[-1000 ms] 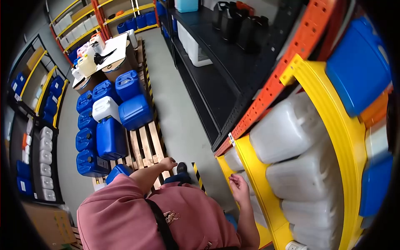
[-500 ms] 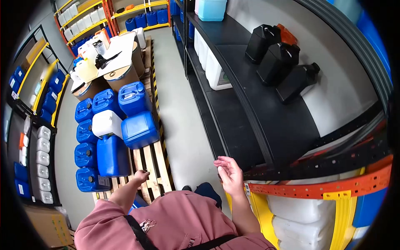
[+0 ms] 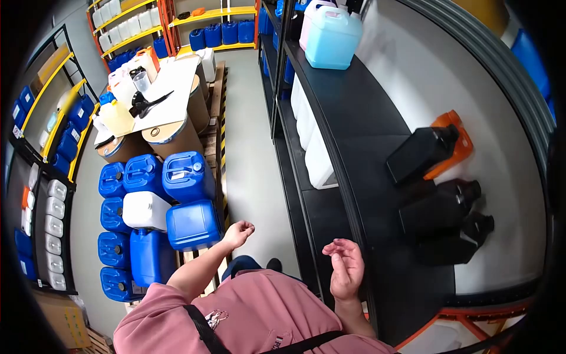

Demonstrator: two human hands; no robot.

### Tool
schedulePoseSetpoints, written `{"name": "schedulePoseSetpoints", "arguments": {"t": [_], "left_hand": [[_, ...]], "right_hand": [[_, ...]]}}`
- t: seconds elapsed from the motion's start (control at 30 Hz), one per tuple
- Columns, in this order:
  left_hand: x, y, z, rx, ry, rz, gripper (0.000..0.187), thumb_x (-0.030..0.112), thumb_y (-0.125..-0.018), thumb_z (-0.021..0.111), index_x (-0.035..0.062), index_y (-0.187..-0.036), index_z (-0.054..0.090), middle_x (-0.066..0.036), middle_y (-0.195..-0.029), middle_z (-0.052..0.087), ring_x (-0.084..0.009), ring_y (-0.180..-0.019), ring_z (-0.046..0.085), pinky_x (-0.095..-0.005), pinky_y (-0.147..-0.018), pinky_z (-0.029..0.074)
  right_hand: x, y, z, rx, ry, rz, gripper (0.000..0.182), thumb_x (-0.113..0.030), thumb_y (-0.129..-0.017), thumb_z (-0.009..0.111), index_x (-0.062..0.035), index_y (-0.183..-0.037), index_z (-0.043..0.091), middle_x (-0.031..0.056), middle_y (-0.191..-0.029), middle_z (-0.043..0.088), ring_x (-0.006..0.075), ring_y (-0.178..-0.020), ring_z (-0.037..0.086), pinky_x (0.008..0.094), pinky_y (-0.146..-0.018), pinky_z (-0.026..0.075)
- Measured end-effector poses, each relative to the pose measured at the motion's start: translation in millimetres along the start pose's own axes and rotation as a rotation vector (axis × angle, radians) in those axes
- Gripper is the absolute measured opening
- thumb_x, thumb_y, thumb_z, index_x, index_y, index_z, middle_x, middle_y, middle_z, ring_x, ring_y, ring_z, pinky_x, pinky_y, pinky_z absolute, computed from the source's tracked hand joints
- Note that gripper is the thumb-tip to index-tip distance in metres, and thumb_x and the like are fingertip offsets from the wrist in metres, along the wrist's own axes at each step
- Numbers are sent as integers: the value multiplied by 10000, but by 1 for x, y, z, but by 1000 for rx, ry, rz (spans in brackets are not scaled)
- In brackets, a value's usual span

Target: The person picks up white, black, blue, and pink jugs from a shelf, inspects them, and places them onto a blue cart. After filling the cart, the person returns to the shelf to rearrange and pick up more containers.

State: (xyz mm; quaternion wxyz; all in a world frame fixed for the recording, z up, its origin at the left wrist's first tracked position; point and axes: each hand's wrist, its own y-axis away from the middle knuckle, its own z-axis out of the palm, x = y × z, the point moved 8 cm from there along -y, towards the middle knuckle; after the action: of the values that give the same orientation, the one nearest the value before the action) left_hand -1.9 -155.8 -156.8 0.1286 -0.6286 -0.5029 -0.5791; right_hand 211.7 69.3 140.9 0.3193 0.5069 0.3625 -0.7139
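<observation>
My left hand (image 3: 239, 234) is over the aisle floor, beside a blue jerrycan (image 3: 193, 225) lying on the pallet. Its fingers are curled together and I see nothing in them. My right hand (image 3: 346, 270), palm turned inward and fingers apart, holds nothing. It is near the front edge of the black shelf (image 3: 371, 159). On that shelf are several black jerrycans (image 3: 421, 154) and an orange container (image 3: 458, 144) behind them. Farther along it stands a jerrycan of light blue liquid (image 3: 333, 38). A white jerrycan (image 3: 144, 210) sits among the blue ones.
Wooden pallets (image 3: 213, 138) with black-yellow floor tape run along the aisle's left side. Cardboard drums (image 3: 174, 140) carry a white board (image 3: 171, 88) with bottles and a black tool. White containers (image 3: 318, 159) stand on the lower shelf. Racks (image 3: 212, 17) line the back and left.
I have moved forward along the shelf, and the black jerrycans appear lower and closer. My left hand has swung forward and right, over the aisle. My right hand stays raised with fingers apart.
</observation>
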Motion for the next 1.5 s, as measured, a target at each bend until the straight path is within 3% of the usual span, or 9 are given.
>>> {"name": "schedulePoseSetpoints", "arguments": {"t": [0.23,0.37,0.43,0.6,0.73,1.03,1.23,1.37,1.5], "left_hand": [[114,-129,-44,-15,166,122,225,214,-964,634,23,-1083,636,-13,-889,658,-81,-812,579,-246,-752,485],[206,-213,-65,-56,200,360,264,218,-946,641,11,-1109,652,-65,-908,692,-137,-838,637,-283,-756,517],[276,-235,-83,-56,56,639,251,179,-948,643,33,-1152,637,-61,-940,685,-149,-904,631,-277,-797,501],[453,-288,-140,44,18,1085,606,149,-894,683,53,-1435,428,-158,-1383,492,-277,-1229,525,-356,-1017,431],[544,-356,-144,68,42,1137,754,221,-887,685,-7,-1488,290,-245,-1460,390,-373,-1364,398,-421,-1129,331],[561,-345,-120,-81,86,1232,753,247,-884,692,-22,-1475,312,-236,-1418,450,-368,-1323,455,-421,-1108,360],[562,-322,-102,-632,95,1328,643,223,-877,688,5,-1421,424,-186,-1342,545,-348,-1226,531,-411,-1059,403],[599,-340,-155,-257,227,1521,468,116,-805,733,7,-1234,579,-176,-1229,576,-331,-1132,567,-385,-968,454],[650,-374,-197,14,262,1581,601,100,-795,719,-3,-1341,489,-197,-1381,415,-308,-1279,456,-414,-1064,389]], "right_hand": [[9,-115,25,100,82,-28,285,-41,-925,531,49,-1196,527,143,-1097,630,202,-1004,621,347,-940,500],[14,-184,37,188,221,-170,327,-121,-939,597,62,-1201,531,154,-1136,611,216,-1024,612,352,-947,487],[14,-227,51,197,306,-221,327,-126,-941,598,59,-1202,533,157,-1152,599,217,-1038,606,353,-950,483],[-15,-336,98,90,607,-361,320,-60,-899,618,84,-1175,541,211,-1192,557,286,-1104,582,378,-971,474],[-45,-415,120,-8,861,-405,401,-84,-861,645,102,-1201,542,266,-1249,536,346,-1156,572,404,-981,484],[-113,-513,144,113,1187,-657,488,-112,-881,632,81,-1312,505,264,-1348,490,383,-1246,526,453,-1058,430],[-121,-539,136,431,1458,-557,536,-259,-904,695,82,-1284,532,253,-1341,526,379,-1243,520,448,-1046,402],[-118,-542,120,598,1328,-405,545,-334,-929,667,68,-1276,546,253,-1351,517,369,-1238,524,431,-1053,396],[-105,-548,99,720,1198,-253,519,-323,-949,652,65,-1276,549,199,-1277,574,293,-1204,538,384,-1021,419]]}}
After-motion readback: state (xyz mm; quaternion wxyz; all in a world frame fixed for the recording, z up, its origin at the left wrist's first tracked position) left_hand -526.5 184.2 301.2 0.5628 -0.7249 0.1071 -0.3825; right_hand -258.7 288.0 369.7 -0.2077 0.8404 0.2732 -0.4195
